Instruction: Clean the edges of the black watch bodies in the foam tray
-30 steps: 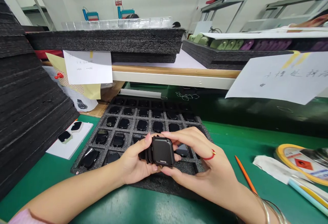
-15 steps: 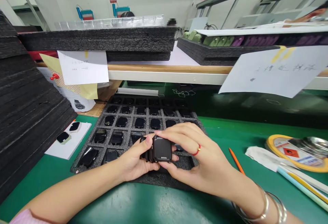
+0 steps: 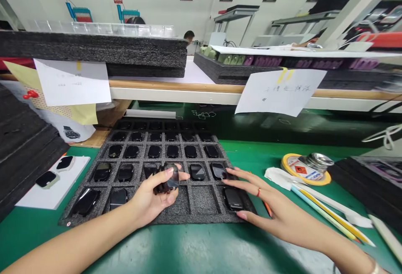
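Our left hand (image 3: 150, 198) grips dark watch parts (image 3: 163, 181) above the foam tray (image 3: 204, 199); our right hand (image 3: 270, 202) spreads loosely around the black watch case (image 3: 233, 198) in its front right compartment, contact unclear. If the left grip slackens, parts could drop; a careless right-side nudge could tilt the case.

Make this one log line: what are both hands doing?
left hand: holds dark glossy pieces | right hand: spread around black smartwatch, contact unclear | smartwatch: foam tray, near-right compartment
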Available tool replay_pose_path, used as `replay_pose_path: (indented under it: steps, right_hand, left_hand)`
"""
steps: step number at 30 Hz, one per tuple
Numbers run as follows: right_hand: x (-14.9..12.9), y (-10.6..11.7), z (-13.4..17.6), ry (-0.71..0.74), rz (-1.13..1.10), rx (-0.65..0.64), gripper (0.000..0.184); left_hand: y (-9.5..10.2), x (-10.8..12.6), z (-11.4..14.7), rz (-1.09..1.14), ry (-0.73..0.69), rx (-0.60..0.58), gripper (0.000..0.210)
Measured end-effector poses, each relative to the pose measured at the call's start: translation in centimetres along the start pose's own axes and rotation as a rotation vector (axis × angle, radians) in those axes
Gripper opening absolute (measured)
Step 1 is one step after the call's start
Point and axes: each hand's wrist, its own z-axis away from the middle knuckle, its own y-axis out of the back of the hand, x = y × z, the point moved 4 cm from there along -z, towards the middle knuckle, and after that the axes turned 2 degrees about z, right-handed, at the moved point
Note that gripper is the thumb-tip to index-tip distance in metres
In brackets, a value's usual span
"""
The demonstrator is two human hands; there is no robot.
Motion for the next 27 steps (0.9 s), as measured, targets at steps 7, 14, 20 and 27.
replay_pose_path:
  steps: [7,14,20,27]
  right_hand:
    - [-7.2,1.0,-4.9,0.208,-0.142,0.253,0.041]
    - [-11.0,-1.1,-9.0,0.418,-0.24,0.277,0.01]
    - [-10.8,-0.9,-9.2,0.486,-0.322,0.329,0.019]
    - [-10.9,-0.9,-9.2,0.481,-0.281,0.347,0.008]
  left_hand:
    - [-1.0,-0.5,-0.1,0.067,0.083,-0.163,0.044]
    - [-0.9,-0.7,-0.3,0.109,0.104,-0.186,0.049]
    - [-0.8,-1.1,-0.3,0.075,0.148,-0.217,0.053]
    - [-1.0,-0.9,0.0,0.087,0.145,-0.267,0.05]
